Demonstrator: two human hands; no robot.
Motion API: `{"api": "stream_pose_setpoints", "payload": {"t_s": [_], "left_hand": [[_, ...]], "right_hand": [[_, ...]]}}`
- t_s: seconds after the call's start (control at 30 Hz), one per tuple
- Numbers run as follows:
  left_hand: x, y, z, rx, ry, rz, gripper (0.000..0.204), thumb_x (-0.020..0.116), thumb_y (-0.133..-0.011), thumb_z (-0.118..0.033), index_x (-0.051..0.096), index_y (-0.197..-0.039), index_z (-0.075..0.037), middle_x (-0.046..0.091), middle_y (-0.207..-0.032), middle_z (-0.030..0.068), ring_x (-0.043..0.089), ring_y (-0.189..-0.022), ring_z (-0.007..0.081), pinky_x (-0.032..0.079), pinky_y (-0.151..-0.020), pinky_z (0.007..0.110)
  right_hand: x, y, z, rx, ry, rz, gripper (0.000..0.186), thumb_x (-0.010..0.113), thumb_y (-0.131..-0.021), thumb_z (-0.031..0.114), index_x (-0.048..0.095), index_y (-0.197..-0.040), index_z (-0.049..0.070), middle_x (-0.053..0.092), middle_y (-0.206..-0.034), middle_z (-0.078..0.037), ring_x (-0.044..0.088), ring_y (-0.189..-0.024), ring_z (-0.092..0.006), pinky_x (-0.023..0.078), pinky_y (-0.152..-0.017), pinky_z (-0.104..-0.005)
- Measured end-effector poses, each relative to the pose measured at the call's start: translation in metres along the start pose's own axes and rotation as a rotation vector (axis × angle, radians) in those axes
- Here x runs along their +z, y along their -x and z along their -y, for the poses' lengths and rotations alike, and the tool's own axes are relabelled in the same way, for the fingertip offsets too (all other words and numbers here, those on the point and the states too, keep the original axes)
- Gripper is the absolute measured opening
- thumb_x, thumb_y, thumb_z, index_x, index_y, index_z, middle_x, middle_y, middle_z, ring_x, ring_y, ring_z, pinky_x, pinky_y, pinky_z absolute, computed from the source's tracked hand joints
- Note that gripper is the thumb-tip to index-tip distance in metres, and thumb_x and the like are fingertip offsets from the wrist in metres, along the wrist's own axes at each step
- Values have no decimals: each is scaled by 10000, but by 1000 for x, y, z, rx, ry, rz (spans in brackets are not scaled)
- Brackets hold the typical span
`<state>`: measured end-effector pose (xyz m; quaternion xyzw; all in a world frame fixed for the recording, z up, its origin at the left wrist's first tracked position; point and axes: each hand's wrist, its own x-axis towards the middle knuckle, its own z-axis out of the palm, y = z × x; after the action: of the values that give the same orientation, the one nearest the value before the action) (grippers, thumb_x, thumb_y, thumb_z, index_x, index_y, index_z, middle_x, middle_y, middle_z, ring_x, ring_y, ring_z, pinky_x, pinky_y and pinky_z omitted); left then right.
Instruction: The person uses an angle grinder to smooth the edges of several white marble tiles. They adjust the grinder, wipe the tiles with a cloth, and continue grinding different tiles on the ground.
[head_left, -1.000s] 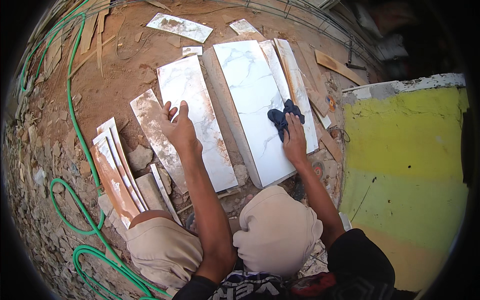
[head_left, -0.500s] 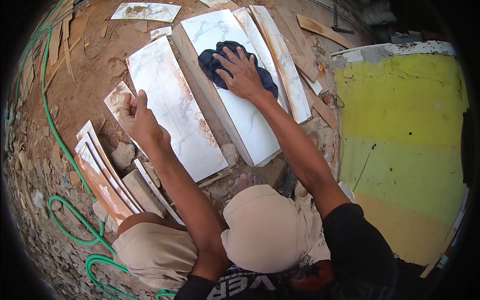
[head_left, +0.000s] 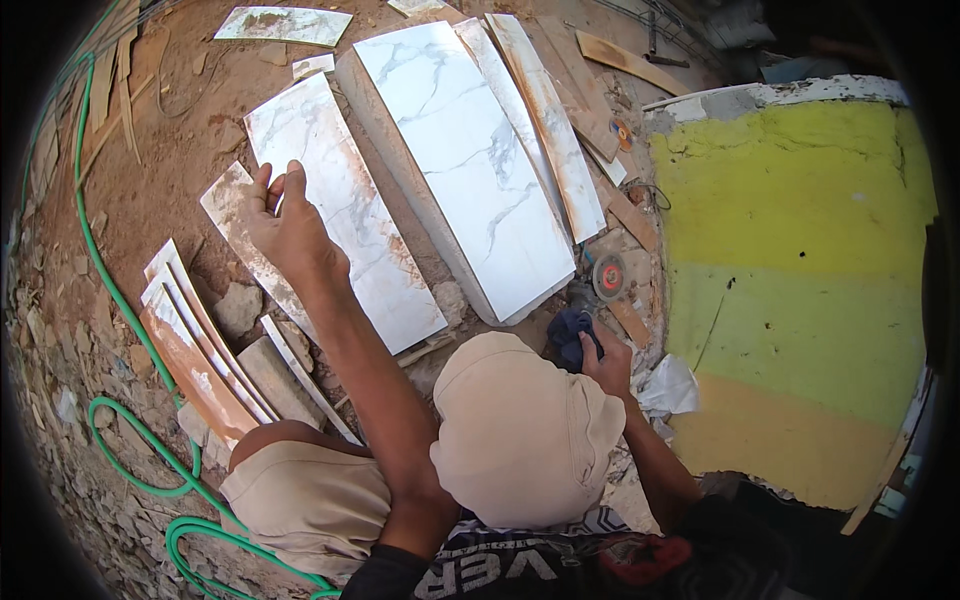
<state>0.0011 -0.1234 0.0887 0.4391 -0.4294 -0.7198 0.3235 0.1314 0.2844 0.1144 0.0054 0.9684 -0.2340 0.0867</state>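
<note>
A dark navy cloth (head_left: 570, 338) is bunched in my right hand (head_left: 612, 362), low beside my right knee. Just beyond it shows a round cutting disc (head_left: 608, 277) with a red centre, next to a dark tool body that is partly hidden. In front of me a white tile with grey veins (head_left: 465, 150) lies on a raised slab, its face uncovered. My left hand (head_left: 297, 235) hovers near a second, dirt-stained white tile (head_left: 340, 215), thumb and loosely curled fingers apart and nothing visible in them.
Narrow tile strips (head_left: 550, 120) lie right of the slab, and more tile pieces (head_left: 190, 350) lean at the left. A green hose (head_left: 100, 240) loops along the left side. A yellow-green wall (head_left: 790, 240) stands at the right. Rubble and a white plastic bag (head_left: 670, 387) lie nearby.
My right hand has lifted the cloth off the veined tile and drawn it back toward my right knee. The left hand stays almost in place.
</note>
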Motion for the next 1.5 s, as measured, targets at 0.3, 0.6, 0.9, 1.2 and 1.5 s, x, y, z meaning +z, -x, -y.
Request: {"api": "stream_pose_setpoints", "payload": {"t_s": [0.3,0.6,0.9,1.2,1.5], "left_hand": [[0,3,5,-70,-27,86,440,755,-919,-121,635,-1329,-16,620,-1118,67,559,-1064,170,421,-964,377],[-10,1,-9,41,-333,77,479,745,-940,-257,630,-1326,1,624,-1078,100,567,-978,179,483,-850,374],[-5,27,3,-178,-662,1279,680,856,-833,-414,628,-1354,-42,685,-1228,176,673,-1074,253,528,-935,357],[-113,-50,21,-434,-1493,523,379,859,-817,-291,757,-1063,-21,761,-907,119,701,-791,203,541,-744,376],[9,49,37,258,-1073,719,715,675,-980,-413,442,-1522,-10,476,-1373,282,465,-1299,416,367,-1085,567]], "right_hand": [[53,-181,73,-460,192,-159,465,635,-980,134,568,-1439,98,527,-1492,-210,498,-1378,-425,403,-1153,-473],[21,-54,15,-30,37,66,406,662,-961,119,599,-1344,-4,649,-1297,-213,669,-1112,-342,516,-979,-450],[19,-121,186,-88,-680,529,580,444,-1104,466,601,-1353,-34,657,-1225,-119,560,-1168,-181,426,-1063,-332],[-22,-59,17,166,-284,384,276,718,-968,250,732,-866,-6,654,-661,-9,562,-609,-59,443,-572,-258],[42,-104,54,-194,198,1,1134,779,-741,693,329,-1577,73,313,-1508,-332,331,-1382,-491,305,-1069,-654]]}}
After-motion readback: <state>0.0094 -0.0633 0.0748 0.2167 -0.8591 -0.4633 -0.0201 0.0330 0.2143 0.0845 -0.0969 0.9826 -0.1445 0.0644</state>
